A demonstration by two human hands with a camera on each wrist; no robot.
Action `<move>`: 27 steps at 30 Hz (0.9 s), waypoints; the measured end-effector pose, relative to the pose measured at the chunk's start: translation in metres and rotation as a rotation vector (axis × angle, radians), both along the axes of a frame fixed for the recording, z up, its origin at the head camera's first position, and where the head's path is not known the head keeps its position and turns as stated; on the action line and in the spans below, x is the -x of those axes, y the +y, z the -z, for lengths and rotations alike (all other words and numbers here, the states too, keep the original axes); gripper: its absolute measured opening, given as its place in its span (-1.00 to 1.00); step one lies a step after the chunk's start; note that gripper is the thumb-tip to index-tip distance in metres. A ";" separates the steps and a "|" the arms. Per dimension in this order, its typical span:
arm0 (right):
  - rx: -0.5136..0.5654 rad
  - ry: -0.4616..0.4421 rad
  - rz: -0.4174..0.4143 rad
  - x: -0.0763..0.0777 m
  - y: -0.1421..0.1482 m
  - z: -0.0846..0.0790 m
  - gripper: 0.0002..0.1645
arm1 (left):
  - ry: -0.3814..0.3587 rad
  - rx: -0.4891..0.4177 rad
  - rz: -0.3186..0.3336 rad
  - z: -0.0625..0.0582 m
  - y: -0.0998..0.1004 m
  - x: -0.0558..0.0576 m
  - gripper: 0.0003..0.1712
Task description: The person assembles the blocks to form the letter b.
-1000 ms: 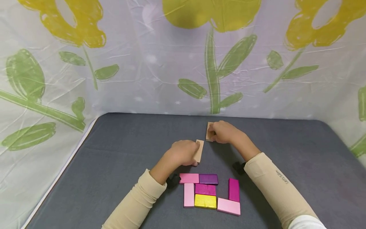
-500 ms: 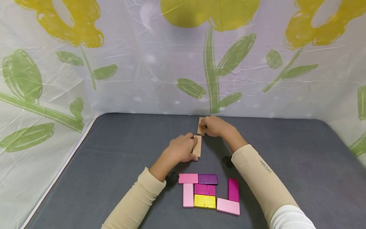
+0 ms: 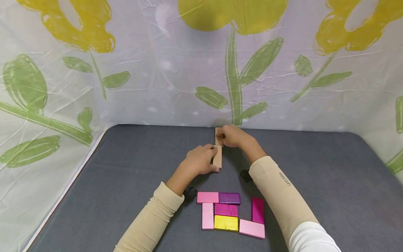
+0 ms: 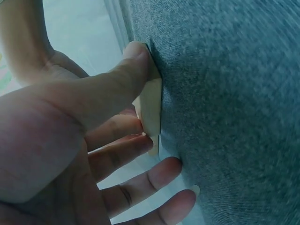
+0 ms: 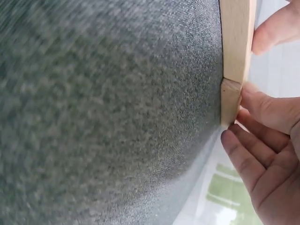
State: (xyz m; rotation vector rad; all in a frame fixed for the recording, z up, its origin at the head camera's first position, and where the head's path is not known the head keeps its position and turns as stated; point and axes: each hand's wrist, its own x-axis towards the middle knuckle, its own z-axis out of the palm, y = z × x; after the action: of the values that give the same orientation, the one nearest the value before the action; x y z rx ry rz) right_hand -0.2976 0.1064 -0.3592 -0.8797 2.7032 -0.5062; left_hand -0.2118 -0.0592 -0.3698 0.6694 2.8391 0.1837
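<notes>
Two plain wooden blocks lie lengthwise in line near the table's back edge. My left hand (image 3: 199, 160) grips the nearer wooden block (image 3: 217, 159), thumb at its near end and fingertips at its far end. With my right hand (image 3: 234, 136) I pinch the farther wooden block (image 3: 218, 133) between thumb and fingers, covering part of it. The right wrist view shows the nearer block (image 5: 234, 37) and the farther block (image 5: 229, 101) meeting end to end on the cloth. In the left wrist view, the thumb covers part of the nearer block (image 4: 151, 105).
Closer to me lie several painted blocks, among them a pink block (image 3: 207, 197), a purple block (image 3: 229, 198), a yellow block (image 3: 226, 223) and a magenta block (image 3: 257, 210). The dark grey tabletop (image 3: 141, 157) ends at a flower-printed curtain (image 3: 176, 80).
My right hand has carried the farther block left and back. The left hand has pushed the nearer block back and straightened it; the gap between the blocks has closed.
</notes>
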 end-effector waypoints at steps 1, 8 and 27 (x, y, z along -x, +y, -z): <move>0.009 -0.002 0.003 0.000 0.000 0.001 -0.85 | -0.003 0.000 -0.004 0.000 0.000 0.000 -0.10; 0.022 0.001 0.020 0.003 -0.003 0.004 -0.90 | -0.011 -0.021 -0.020 0.004 -0.002 0.003 -0.11; 0.022 -0.013 0.059 0.006 -0.001 0.008 -0.56 | -0.022 -0.102 0.007 0.009 -0.006 0.007 -0.09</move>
State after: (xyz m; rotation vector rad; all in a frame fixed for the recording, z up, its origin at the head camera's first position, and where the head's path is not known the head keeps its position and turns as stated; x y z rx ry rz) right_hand -0.3031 0.1051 -0.3675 -0.8020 2.7234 -0.5526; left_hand -0.2192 -0.0656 -0.3785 0.6929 2.8212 0.3349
